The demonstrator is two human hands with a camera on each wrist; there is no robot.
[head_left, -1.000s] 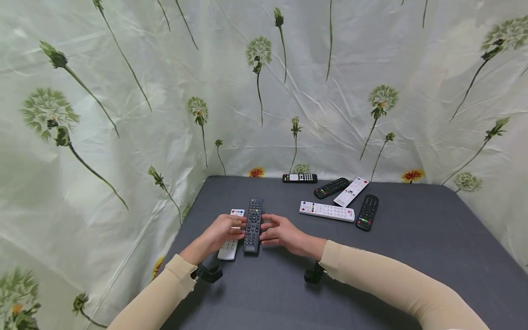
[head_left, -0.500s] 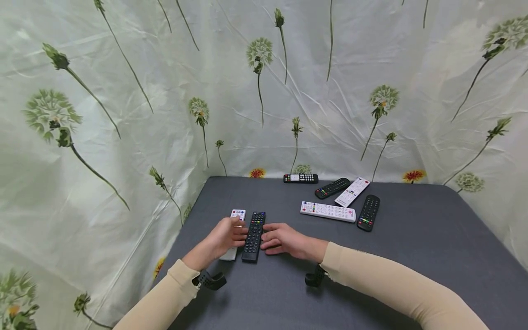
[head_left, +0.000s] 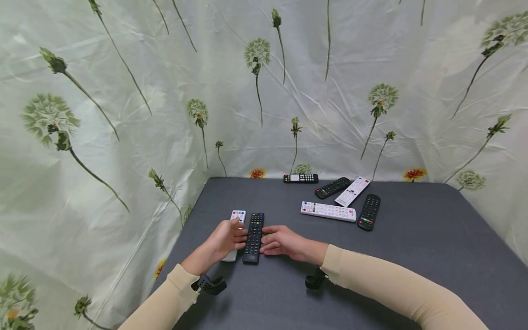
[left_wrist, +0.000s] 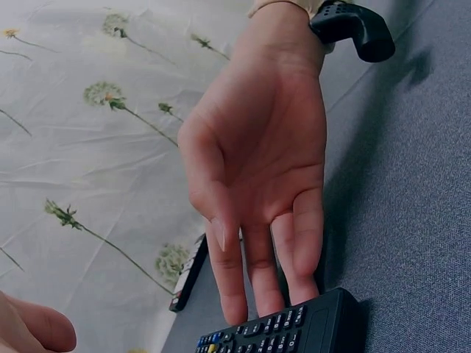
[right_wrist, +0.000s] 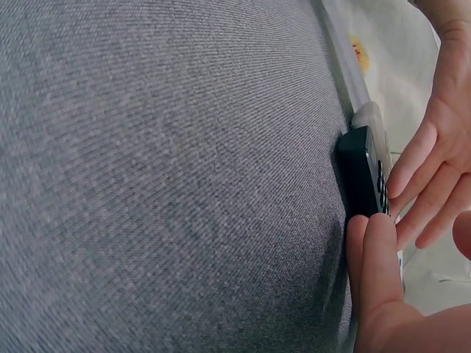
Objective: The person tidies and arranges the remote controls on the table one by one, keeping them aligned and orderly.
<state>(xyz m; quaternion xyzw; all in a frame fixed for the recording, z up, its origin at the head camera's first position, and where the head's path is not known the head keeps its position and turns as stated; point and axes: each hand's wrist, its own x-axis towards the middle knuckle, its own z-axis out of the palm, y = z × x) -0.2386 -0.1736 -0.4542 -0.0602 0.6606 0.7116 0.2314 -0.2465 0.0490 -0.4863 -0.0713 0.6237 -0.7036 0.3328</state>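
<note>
A black remote control (head_left: 253,240) lies on the dark grey table, its long side roughly parallel to a white remote control (head_left: 238,214) on its left. My left hand (head_left: 224,239) reaches across the white remote and covers its middle. Its extended fingers meet the black remote's left edge, as the left wrist view shows with the black remote (left_wrist: 294,331) at the fingertips. On the opposite side, my right hand (head_left: 284,243) rests its loosely bent fingertips against the right edge. In the right wrist view its fingers (right_wrist: 379,257) lie beside the black remote (right_wrist: 358,173).
Farther back lie a black-and-white remote (head_left: 300,178), two black remotes including one at the right (head_left: 369,212), and two white remotes, the nearer one (head_left: 328,211) lying crosswise. A flower-patterned cloth (head_left: 321,114) hangs behind and to the left of the table (head_left: 272,298).
The black remote has shifted toward me, from ahead of the white remote to nearly level with it. It tilted on the way and is straighter now. Both hands came slightly nearer with it.
</note>
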